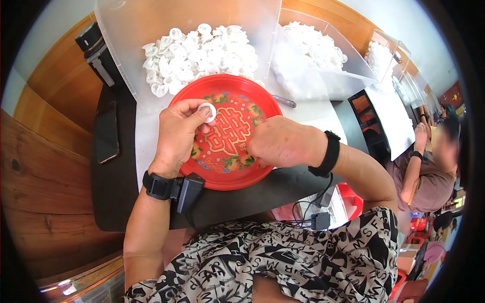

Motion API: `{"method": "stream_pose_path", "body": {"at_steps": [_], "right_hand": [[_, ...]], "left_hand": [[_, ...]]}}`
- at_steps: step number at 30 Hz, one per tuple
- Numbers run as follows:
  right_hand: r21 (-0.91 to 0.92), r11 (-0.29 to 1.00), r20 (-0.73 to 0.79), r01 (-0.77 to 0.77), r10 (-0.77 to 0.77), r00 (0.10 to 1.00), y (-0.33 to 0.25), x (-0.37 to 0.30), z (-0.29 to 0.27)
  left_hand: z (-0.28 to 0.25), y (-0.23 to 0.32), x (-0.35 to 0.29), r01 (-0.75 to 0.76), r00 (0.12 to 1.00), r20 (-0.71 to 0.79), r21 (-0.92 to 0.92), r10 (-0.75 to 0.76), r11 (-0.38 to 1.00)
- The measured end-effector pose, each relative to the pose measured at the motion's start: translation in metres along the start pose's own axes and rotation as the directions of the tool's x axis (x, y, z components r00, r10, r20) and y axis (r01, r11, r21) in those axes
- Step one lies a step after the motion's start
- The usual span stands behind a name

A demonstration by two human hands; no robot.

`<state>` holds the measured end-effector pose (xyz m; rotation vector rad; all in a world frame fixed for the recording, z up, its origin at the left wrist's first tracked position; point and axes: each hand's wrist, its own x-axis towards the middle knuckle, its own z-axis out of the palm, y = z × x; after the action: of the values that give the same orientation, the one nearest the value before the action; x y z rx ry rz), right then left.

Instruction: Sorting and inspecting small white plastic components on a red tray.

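Observation:
Over the left part of a red round tray (pixel 184 93), my left hand (pixel 177 126) pinches a small white round plastic piece (pixel 207 112) between thumb and fingers. My right hand (pixel 288 141) is closed above the tray's right side, with its back turned up. Its fingertips are hidden beneath it, so whatever they hold cannot be made out. The tray has a printed gold pattern with fruit and leaves. Just beyond it, many similar white plastic pieces (pixel 202 55) lie heaped in a translucent tipped box (pixel 118 55).
Another clear bin (pixel 348 76) of small white parts stands at the back right. A grey-handled tool (pixel 284 101) lies beside the tray. On the dark table's left are a phone (pixel 108 131) and a black upright object (pixel 96 55). A person (pixel 429 177) sits farther right at another table.

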<state>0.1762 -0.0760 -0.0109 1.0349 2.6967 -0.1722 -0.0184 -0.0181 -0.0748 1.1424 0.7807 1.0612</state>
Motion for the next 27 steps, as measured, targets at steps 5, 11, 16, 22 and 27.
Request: {"method": "stream_pose_path", "body": {"at_steps": [5, 11, 16, 22, 27], "right_hand": [[-0.019, 0.999, -0.037, 0.034, -0.035, 0.999, 0.001, 0.002, 0.013], [-0.246, 0.968, -0.056, 0.048, -0.064, 0.996, -0.007, 0.006, 0.013], [-0.29, 0.955, -0.005, 0.058, -0.062, 0.998, -0.012, 0.0, 0.007], [-0.256, 0.965, -0.038, 0.052, -0.064, 0.997, -0.01, 0.001, 0.021], [-0.263, 0.963, -0.033, 0.059, -0.07, 0.997, -0.003, 0.007, 0.029]], "left_hand": [[-0.001, 0.0, 0.002, 0.035, 0.999, 0.005, -0.067, -0.035, 0.997], [-0.004, 0.0, 0.002, 0.041, 0.999, -0.023, -0.058, -0.042, 0.997], [-0.002, 0.0, 0.003, 0.057, 0.998, -0.023, -0.132, -0.06, 0.99], [-0.004, 0.004, 0.002, 0.068, 0.994, -0.078, -0.178, -0.083, 0.982], [-0.006, 0.004, 0.003, 0.058, 0.993, -0.09, -0.219, -0.079, 0.974]]}}
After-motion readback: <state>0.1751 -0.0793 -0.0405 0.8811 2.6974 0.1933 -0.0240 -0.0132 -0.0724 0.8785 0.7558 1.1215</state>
